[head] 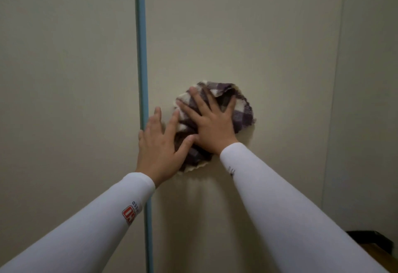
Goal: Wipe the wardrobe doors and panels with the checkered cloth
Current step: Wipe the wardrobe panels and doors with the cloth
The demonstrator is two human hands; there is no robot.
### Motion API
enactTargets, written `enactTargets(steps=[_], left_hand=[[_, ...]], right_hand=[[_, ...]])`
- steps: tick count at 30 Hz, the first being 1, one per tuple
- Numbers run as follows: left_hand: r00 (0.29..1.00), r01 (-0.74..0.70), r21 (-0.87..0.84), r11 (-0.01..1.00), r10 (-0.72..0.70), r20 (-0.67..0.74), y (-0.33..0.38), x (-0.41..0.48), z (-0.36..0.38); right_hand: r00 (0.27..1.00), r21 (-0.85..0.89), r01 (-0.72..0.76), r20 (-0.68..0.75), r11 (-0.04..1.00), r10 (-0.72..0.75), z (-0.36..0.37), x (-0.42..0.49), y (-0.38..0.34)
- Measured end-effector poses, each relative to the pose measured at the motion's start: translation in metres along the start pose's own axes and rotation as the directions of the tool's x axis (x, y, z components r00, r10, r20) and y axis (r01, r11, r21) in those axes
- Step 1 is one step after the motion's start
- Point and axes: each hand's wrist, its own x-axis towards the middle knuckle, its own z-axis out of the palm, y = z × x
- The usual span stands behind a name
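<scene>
While the right hand (pixel 212 126) lies flat and spread on the bunched checkered cloth (pixel 241 111), pinning it against the right wardrobe door (pixel 247 36) just right of frame centre, most of the cloth shows above and to the right of that palm. The left hand (pixel 160 150), also flat with fingers splayed and gripping nothing, covers the cloth's lower-left edge, its outer side touching the blue strip (pixel 141 57) between the doors. Judging by this, the right hand is better placed to carry the cloth rightward over the bare panel.
</scene>
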Motion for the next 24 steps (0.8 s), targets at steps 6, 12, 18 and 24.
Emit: enactTargets(steps=[6,12,18,24], left_hand=[[0.989,0.147,0.085,0.985,-0.144,-0.046,0.005,0.023,0.006],[0.975,0.193,-0.084,0.978,-0.2,-0.093,0.01,0.033,0.011],[0.979,0.146,-0.234,0.961,-0.174,-0.106,0.001,0.032,0.011],[0.98,0.127,-0.34,0.932,-0.17,-0.101,0.0,0.033,0.0]], right_hand=[[0.93,0.096,-0.339,-0.118,0.936,0.349,0.003,-0.028,0.084],[0.748,0.182,-0.644,-0.057,0.743,0.662,0.007,-0.066,0.15],[0.551,0.328,-0.778,-0.053,0.536,0.833,0.004,-0.065,0.159],[0.719,0.226,-0.667,-0.054,0.71,0.693,-0.017,-0.008,0.122]])
